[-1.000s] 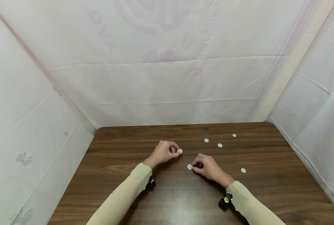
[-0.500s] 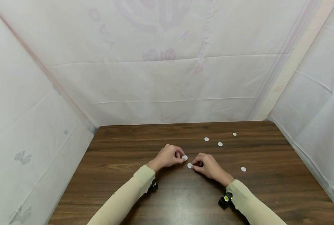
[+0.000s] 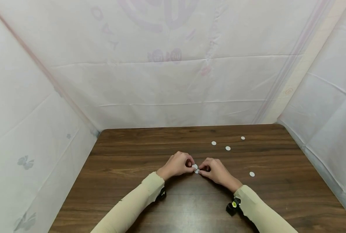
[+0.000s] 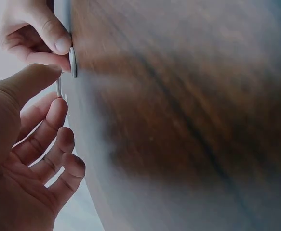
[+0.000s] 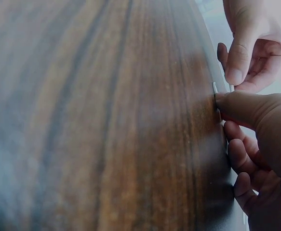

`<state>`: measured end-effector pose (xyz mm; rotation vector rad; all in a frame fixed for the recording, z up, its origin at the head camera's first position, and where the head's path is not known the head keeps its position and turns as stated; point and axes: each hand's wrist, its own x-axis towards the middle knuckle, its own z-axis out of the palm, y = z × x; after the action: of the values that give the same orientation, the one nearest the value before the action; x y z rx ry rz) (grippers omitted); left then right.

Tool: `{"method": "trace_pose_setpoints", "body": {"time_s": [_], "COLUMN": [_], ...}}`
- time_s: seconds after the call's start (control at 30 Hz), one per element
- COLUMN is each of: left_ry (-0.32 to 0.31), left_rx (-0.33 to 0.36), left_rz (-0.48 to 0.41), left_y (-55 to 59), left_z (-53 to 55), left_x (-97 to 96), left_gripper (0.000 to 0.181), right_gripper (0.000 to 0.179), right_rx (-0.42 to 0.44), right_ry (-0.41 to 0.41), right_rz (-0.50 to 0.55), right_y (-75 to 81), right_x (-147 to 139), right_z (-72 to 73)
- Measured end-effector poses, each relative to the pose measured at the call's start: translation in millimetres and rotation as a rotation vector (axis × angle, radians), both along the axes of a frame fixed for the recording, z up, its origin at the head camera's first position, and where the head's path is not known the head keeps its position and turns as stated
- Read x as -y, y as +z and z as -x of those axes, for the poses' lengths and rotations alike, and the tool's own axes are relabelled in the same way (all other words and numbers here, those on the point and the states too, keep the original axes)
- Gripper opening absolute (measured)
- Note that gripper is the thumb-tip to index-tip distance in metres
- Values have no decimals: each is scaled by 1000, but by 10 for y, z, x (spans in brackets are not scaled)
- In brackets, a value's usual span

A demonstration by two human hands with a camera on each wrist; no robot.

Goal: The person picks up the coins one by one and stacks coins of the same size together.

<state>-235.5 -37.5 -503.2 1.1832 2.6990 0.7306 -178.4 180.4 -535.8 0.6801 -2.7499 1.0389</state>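
Observation:
My left hand [image 3: 177,166] pinches a small white disc [image 3: 194,166] by its edge between thumb and fingers. Seen edge-on in the left wrist view, that held disc [image 4: 59,87] looks thin. Just below and right of it, a second white disc [image 3: 197,171] is pinched at its right side by my right hand [image 3: 216,172], low at the table. The left disc partly covers the second one in the head view. In the right wrist view, the right thumb rests on the second disc [image 5: 215,89], with the left hand [image 5: 253,55] close above it.
Three more white discs lie toward the back right: one disc [image 3: 213,143], another disc [image 3: 228,148] and a farther disc [image 3: 243,138]. A single disc [image 3: 252,174] lies right of the right hand. White cloth [image 3: 173,84] surrounds the wooden table [image 3: 117,155] at the back and sides.
My left hand has brought its disc rightward and nearer, from apart to overlapping the second disc. The right hand has stayed in place, holding its disc.

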Motion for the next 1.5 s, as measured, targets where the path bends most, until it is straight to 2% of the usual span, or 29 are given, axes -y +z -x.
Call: {"method": "trace_pose_setpoints", "body": {"time_s": [0.3, 0.57, 0.87, 1.5], "left_ry": [-6, -12, -10, 8], "left_rx": [36, 57, 25, 50], "left_rz": [15, 12, 16, 43], "left_y": [-10, -17, -43, -37], "left_z": [-29, -50, -66, -109], "left_x": [-20, -40, -64, -109], "left_gripper": [11, 10, 9, 10], "right_gripper": [8, 8, 7, 9], "right_rx": [7, -47, -36, -65], "right_ry": [1, -2, 8, 31], "right_rz": [4, 11, 25, 58], "right_y": [-7, -16, -7, -58], "right_x": [-11, -18, -22, -32], "right_z": [11, 22, 23, 25]}}
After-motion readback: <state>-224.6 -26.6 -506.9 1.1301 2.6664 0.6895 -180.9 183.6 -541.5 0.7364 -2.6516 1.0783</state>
